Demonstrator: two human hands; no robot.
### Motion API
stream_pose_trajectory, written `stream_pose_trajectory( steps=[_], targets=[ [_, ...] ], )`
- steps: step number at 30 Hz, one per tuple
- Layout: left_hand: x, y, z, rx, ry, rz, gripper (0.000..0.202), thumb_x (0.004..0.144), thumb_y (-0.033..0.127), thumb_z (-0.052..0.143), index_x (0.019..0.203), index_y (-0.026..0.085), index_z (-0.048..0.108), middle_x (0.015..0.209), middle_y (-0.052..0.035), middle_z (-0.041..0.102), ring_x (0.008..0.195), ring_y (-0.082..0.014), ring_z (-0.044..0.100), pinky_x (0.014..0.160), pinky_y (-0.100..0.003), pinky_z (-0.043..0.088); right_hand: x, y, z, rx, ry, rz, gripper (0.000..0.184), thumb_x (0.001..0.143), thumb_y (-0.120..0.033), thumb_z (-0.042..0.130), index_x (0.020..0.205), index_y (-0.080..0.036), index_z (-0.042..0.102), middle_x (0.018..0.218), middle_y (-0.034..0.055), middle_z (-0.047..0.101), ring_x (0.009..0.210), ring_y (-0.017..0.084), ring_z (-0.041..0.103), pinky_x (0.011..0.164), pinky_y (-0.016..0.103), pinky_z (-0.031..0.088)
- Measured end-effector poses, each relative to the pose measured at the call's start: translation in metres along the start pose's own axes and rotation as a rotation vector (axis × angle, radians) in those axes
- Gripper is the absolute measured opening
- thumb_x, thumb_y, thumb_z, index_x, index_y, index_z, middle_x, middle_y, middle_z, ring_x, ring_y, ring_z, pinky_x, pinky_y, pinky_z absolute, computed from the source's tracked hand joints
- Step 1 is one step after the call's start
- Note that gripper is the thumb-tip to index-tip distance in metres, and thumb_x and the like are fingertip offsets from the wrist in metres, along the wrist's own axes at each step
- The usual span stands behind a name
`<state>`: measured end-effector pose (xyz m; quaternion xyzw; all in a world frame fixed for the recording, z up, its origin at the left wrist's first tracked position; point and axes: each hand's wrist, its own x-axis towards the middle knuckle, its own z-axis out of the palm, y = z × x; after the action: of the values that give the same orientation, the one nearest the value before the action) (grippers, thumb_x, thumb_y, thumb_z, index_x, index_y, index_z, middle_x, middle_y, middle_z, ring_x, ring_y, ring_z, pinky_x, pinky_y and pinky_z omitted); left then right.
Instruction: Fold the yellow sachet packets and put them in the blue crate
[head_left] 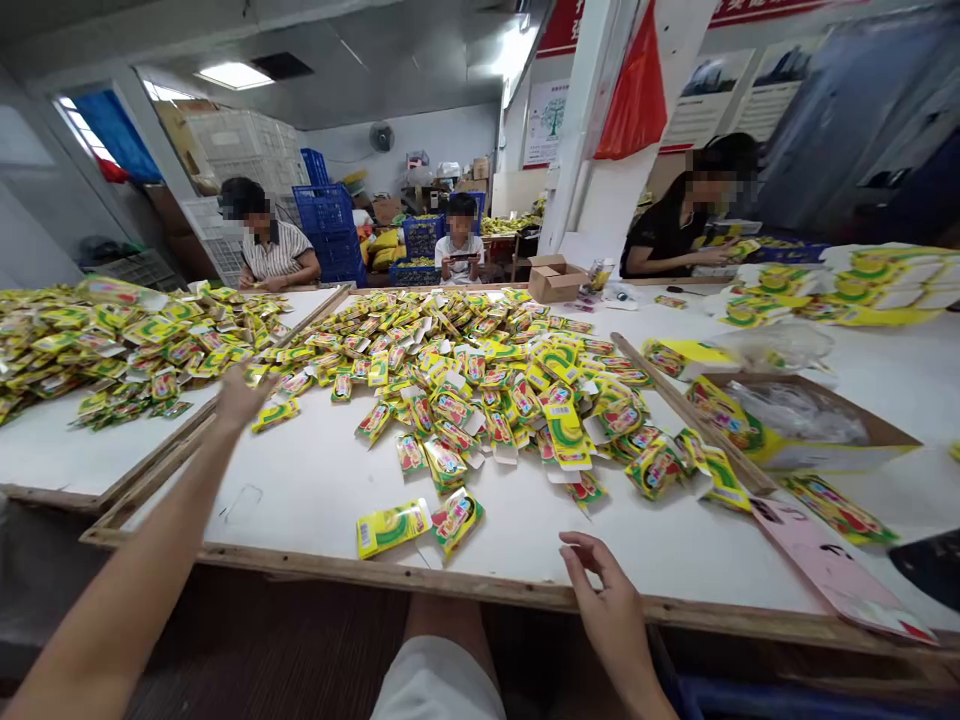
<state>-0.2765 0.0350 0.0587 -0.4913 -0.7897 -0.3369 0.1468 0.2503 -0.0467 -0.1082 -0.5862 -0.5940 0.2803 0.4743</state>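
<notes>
My left hand [244, 398] is stretched out over the wooden divider strip [157, 458] on the left, close to a small yellow packet [276, 414]. Motion smears its fingers, so their grip does not show. My right hand [606, 590] hovers at the front edge of the table, fingers loosely curved, a gap between thumb and forefinger and nothing in it. Ahead spreads a heap of small yellow-green boxes and packets [450, 405]. Nearest me lie a yellow box [394, 527] with a white end and a red-green packet [457, 522].
Another packet pile [142, 335] lies beyond the left divider. At right are a wooden strip [690, 415], an open carton [825, 458] with clear plastic inside and a pink phone-like object [840, 570]. A small brown box [555, 278] stands behind. Three people sit across the table.
</notes>
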Motion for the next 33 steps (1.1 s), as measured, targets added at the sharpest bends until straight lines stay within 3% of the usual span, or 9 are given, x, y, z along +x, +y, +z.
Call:
stream_pose_trajectory(
  steps=[3, 6, 10, 14, 19, 24, 28, 30, 33],
  targets=[
    [-0.065, 0.01, 0.068, -0.049, -0.276, 0.04, 0.054, 0.075, 0.053, 0.064, 0.109, 0.012, 0.055, 0.107, -0.0087, 0.064, 0.096, -0.0231, 0.062, 0.085, -0.034, 0.05, 0.001, -0.01, 0.012, 0.021, -0.067, 0.003, 0.032, 0.083, -0.048, 0.053, 0.093, -0.019, 0.065, 0.092, 0.0084, 0.068, 0.081, 0.022, 0.064, 0.062, 0.028, 0.05],
    [-0.11, 0.027, 0.124, -0.044, -0.34, -0.026, 0.068, 0.067, 0.051, 0.069, 0.117, 0.008, 0.051, 0.122, -0.0211, 0.056, 0.116, -0.0351, 0.052, 0.094, -0.044, 0.044, 0.001, -0.018, 0.019, 0.026, -0.108, -0.026, 0.032, 0.083, -0.048, 0.053, 0.09, -0.019, 0.066, 0.09, 0.008, 0.069, 0.081, 0.022, 0.064, 0.062, 0.028, 0.05],
    [-0.116, 0.044, 0.153, -0.085, -0.344, -0.063, 0.062, 0.066, 0.044, 0.069, 0.113, 0.007, 0.052, 0.119, -0.0245, 0.057, 0.116, -0.0409, 0.051, 0.091, -0.051, 0.043, -0.002, -0.021, 0.019, 0.024, -0.113, -0.029, 0.032, 0.085, -0.047, 0.052, 0.092, -0.02, 0.065, 0.091, 0.008, 0.068, 0.082, 0.022, 0.063, 0.057, 0.026, 0.049],
    [-0.113, 0.06, 0.14, -0.188, -0.3, 0.053, 0.054, 0.072, 0.031, 0.065, 0.119, 0.014, 0.047, 0.116, -0.0145, 0.058, 0.112, -0.0306, 0.055, 0.092, -0.042, 0.046, -0.006, -0.015, 0.012, 0.027, -0.048, -0.033, 0.029, 0.087, -0.044, 0.051, 0.091, -0.019, 0.064, 0.091, 0.0083, 0.068, 0.082, 0.022, 0.064, 0.06, 0.027, 0.05],
    [-0.138, 0.101, 0.08, -0.386, -0.223, 0.397, 0.05, 0.075, 0.023, 0.064, 0.123, 0.023, 0.048, 0.118, -0.0088, 0.05, 0.115, -0.0278, 0.052, 0.097, -0.043, 0.045, -0.003, -0.024, 0.009, 0.011, -0.019, -0.162, 0.021, 0.091, -0.035, 0.048, 0.093, -0.02, 0.063, 0.095, 0.0083, 0.066, 0.09, 0.022, 0.062, 0.074, 0.032, 0.051],
    [-0.177, 0.171, 0.026, -0.538, -0.605, 0.68, 0.054, 0.075, 0.008, 0.059, 0.124, 0.027, 0.049, 0.122, -0.0071, 0.051, 0.113, -0.0232, 0.053, 0.096, -0.038, 0.046, 0.01, -0.058, 0.016, -0.047, -0.096, -0.401, 0.022, 0.09, -0.026, 0.051, 0.109, -0.025, 0.06, 0.122, 0.0083, 0.06, 0.118, 0.025, 0.051, 0.1, 0.043, 0.041],
    [-0.212, 0.208, 0.035, -0.686, -0.835, 0.825, 0.062, 0.071, -0.002, 0.053, 0.125, 0.028, 0.051, 0.121, -0.0078, 0.053, 0.113, -0.0231, 0.053, 0.096, -0.037, 0.047, 0.017, -0.064, 0.019, -0.031, -0.181, -0.379, 0.042, 0.084, -0.022, 0.057, 0.126, -0.027, 0.049, 0.122, 0.0077, 0.061, 0.113, 0.025, 0.055, 0.098, 0.045, 0.043],
    [-0.229, 0.216, 0.052, -0.839, -0.833, 0.699, 0.063, 0.075, 0.0, 0.05, 0.13, 0.029, 0.044, 0.12, -0.0073, 0.054, 0.109, -0.0212, 0.056, 0.094, -0.037, 0.048, 0.018, -0.055, 0.021, 0.084, -0.199, -0.25, 0.038, 0.084, -0.021, 0.056, 0.121, -0.025, 0.047, 0.105, 0.0065, 0.067, 0.096, 0.023, 0.064, 0.086, 0.04, 0.05],
    [-0.254, 0.223, 0.079, -1.128, -0.758, 0.349, 0.054, 0.084, 0.011, 0.05, 0.132, 0.029, 0.032, 0.112, -0.0056, 0.056, 0.095, -0.0169, 0.062, 0.088, -0.036, 0.051, 0.016, -0.037, 0.024, 0.316, -0.154, -0.072, 0.032, 0.085, -0.026, 0.055, 0.112, -0.024, 0.038, 0.093, 0.0046, 0.07, 0.085, 0.02, 0.068, 0.078, 0.035, 0.054]
  ],
)
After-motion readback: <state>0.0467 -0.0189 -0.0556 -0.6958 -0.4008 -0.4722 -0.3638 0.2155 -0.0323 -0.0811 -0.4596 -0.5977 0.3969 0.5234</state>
